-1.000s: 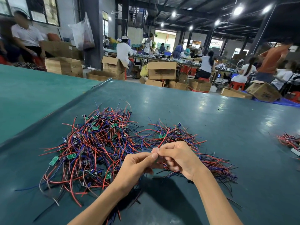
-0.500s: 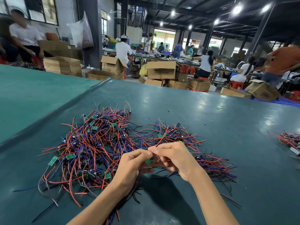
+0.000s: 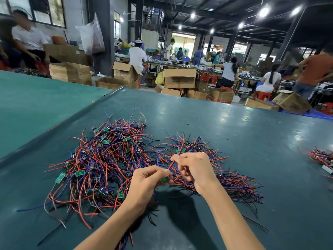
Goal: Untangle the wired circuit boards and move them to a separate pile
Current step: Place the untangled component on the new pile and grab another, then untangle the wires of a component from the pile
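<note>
A big tangled pile (image 3: 100, 163) of small green circuit boards with red, blue and black wires lies on the dark green table, left of centre. A flatter pile (image 3: 232, 184) of wired boards spreads to its right, partly hidden behind my hands. My left hand (image 3: 146, 184) pinches a small green circuit board (image 3: 164, 179) between thumb and fingers. A red wire (image 3: 172, 164) runs up from that board to my right hand (image 3: 196, 168), which pinches it at its upper end. Both hands hover just above the gap between the piles.
The dark green table (image 3: 234, 127) stretches far ahead; a lighter green table (image 3: 36, 101) adjoins at left. Another small bundle of wires (image 3: 322, 157) lies at the right edge. Cardboard boxes (image 3: 179, 78) and seated workers fill the hall beyond.
My hands have drawn apart: the left has dropped lower with the green board, and a red wire is now stretched between it and the right hand.
</note>
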The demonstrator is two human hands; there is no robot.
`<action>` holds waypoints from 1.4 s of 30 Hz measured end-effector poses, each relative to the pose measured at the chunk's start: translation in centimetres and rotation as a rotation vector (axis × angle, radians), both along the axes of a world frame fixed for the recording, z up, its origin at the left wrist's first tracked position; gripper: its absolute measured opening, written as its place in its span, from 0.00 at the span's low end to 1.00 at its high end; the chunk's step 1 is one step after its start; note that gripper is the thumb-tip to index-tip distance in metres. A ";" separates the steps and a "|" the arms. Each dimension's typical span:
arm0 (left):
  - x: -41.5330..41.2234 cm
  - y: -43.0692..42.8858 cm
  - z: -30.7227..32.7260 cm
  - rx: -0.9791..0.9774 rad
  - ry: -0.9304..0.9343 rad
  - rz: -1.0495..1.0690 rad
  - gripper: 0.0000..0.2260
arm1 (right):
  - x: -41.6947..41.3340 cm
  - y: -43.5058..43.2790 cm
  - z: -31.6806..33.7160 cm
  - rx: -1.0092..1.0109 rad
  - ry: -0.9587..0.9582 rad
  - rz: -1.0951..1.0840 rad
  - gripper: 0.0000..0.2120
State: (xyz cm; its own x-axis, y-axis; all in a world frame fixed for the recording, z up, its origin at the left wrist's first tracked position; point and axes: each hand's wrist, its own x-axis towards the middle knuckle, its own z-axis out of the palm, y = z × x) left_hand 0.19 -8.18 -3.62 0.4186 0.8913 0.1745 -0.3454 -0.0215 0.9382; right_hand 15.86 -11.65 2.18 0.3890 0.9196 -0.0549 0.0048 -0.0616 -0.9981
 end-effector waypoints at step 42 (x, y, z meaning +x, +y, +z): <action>0.6 0.8 2.5 0.265 0.465 -0.318 0.06 | 11.5 -4.2 2.3 0.286 0.445 -0.128 0.09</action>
